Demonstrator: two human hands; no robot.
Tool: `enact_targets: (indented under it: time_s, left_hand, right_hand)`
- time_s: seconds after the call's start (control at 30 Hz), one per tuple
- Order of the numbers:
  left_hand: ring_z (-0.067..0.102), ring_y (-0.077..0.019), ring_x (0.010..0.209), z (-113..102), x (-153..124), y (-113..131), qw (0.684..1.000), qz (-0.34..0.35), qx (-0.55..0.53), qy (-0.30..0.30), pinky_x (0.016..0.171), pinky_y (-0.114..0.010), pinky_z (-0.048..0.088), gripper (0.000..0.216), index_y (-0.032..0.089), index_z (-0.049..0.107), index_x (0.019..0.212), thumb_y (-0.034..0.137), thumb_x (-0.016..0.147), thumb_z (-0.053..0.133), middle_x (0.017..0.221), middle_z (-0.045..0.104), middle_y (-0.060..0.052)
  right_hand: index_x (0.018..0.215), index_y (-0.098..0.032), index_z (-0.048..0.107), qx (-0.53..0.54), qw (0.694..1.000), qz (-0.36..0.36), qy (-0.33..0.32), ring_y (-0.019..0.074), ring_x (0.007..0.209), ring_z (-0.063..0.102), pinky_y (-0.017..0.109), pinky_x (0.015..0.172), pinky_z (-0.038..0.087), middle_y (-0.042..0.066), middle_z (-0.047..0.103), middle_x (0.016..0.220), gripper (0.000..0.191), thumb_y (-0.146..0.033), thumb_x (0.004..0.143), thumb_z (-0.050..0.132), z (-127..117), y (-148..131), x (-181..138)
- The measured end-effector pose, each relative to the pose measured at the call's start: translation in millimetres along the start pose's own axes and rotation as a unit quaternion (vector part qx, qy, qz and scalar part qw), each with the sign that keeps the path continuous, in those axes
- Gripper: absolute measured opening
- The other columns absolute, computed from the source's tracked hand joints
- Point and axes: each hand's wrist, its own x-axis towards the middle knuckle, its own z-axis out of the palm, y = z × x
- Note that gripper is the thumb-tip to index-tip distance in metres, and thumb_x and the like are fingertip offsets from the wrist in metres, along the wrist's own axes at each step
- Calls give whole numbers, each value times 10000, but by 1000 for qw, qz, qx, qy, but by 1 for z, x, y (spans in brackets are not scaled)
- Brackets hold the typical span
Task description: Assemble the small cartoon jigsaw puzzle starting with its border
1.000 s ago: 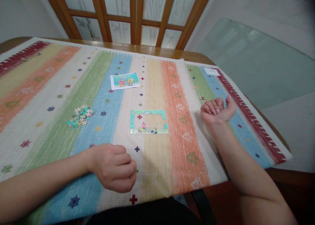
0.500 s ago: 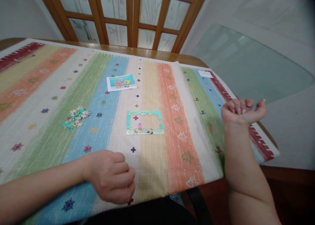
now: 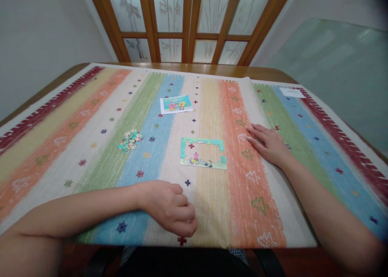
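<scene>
A small jigsaw frame, its border joined and its middle hollow, lies on a striped cloth near the table's centre. My right hand rests palm down on the cloth just right of the frame, fingers stretched flat and holding nothing. Near the front edge my left hand lies on the cloth with its fingers curled in; whether anything is inside them is hidden. A heap of loose puzzle pieces sits to the left, and a picture card with cartoon figures lies further back.
A white label lies at the cloth's far right corner. Wooden doors with frosted panes stand behind the table. A glass sheet leans on the wall at the right. The table's wooden edge shows beyond the cloth.
My right hand was raised palm up with curled fingers; it has turned over and come down flat on the cloth beside the frame. The view has shifted to the left. My left hand stays put.
</scene>
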Motion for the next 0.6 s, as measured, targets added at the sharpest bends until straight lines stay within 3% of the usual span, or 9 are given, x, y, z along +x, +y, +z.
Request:
enact_targets:
  time_s: [0.17,0.27,0.33,0.4,0.43,0.5,0.6]
  left_hand:
    - [537,-115,608,-35,-39,-3,995,-53,49,-76,484,-273,410,106,203,716,1009,211,972,617,902,699,-27]
    - [651,-172,863,-55,-93,-15,978,-169,93,-74,753,-298,536,209,215,677,1140,147,1005,534,1063,737,-57]
    - [645,-226,1128,-60,-133,-25,937,-325,121,-49,997,-391,518,323,266,611,1315,198,1035,464,1283,687,-83]
    - [482,-299,1411,-59,-165,-35,864,-486,125,-50,1161,-503,407,442,246,482,1486,322,1052,460,1564,475,-138]
    - [384,-326,1490,-57,-175,-39,837,-531,112,-68,1205,-545,345,524,220,409,1547,407,1059,442,1639,368,-156]
    - [303,-320,1542,-49,-183,-46,812,-567,57,-128,1245,-553,277,611,188,339,1597,503,1073,351,1670,321,-154]
    - [240,-287,1572,-34,-170,-55,807,-564,14,-175,1285,-498,201,656,152,323,1608,540,1081,279,1694,269,-145]
  right_hand:
    - [1439,-293,602,-10,1000,-5,-4,320,1447,479,571,1184,384,86,551,1538,536,-561,1013,416,1,10,0]
    - [1424,-245,610,-21,1000,-9,-6,304,1457,467,542,1192,378,120,549,1536,555,-566,1025,396,2,9,-1]
    - [1418,-229,613,-25,1000,-12,-3,301,1454,471,534,1190,380,135,554,1528,561,-565,1028,389,2,9,-1]
    - [1415,-225,615,-27,1000,-12,-2,303,1446,482,537,1185,386,142,561,1519,563,-564,1029,386,2,8,-1]
    - [1415,-223,616,-27,1000,-12,-1,305,1442,487,540,1182,391,145,563,1516,566,-565,1029,384,2,8,0]
    - [1410,-219,620,-25,1000,-11,-1,305,1435,496,537,1176,399,151,568,1510,570,-570,1028,382,2,9,0]
    - [1394,-224,630,-22,1000,-11,3,297,1434,499,531,1177,399,149,576,1503,567,-579,1027,385,2,9,0]
